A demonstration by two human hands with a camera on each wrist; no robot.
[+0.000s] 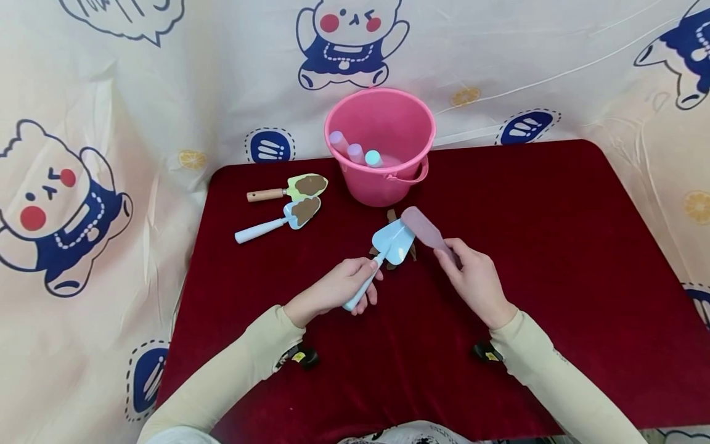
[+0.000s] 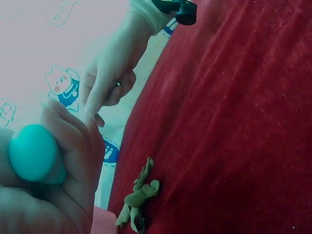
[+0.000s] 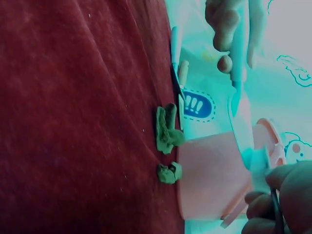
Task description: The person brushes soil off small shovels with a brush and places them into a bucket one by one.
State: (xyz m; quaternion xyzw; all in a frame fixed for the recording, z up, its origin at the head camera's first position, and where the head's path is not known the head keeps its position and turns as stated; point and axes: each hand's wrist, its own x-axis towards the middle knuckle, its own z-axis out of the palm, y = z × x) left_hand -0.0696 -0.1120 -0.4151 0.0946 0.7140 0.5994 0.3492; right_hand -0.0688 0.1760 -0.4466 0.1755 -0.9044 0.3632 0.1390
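Note:
My left hand [image 1: 346,285] grips the handle of a light blue trowel [image 1: 394,242], whose blade is raised above the red cloth. My right hand [image 1: 473,277] holds a flat mauve scraper [image 1: 421,227] by its narrow end. The scraper's broad end meets or overlaps the trowel blade's far right edge; whether they touch I cannot tell. Under the blade, several brown crumpled pieces [image 1: 413,251] lie on the cloth, partly hidden in the head view. The left wrist view shows the rounded handle end [image 2: 34,152] poking from my left fist and the brown pieces [image 2: 139,197] below.
A pink bucket [image 1: 383,185] stands behind, with two purple-topped items [image 1: 355,152] and one teal-topped item [image 1: 373,158] inside. To the left lie a green trowel with a wooden handle [image 1: 266,195] and another light blue trowel [image 1: 259,230], both with brown material on their blades. Printed curtains surround the table.

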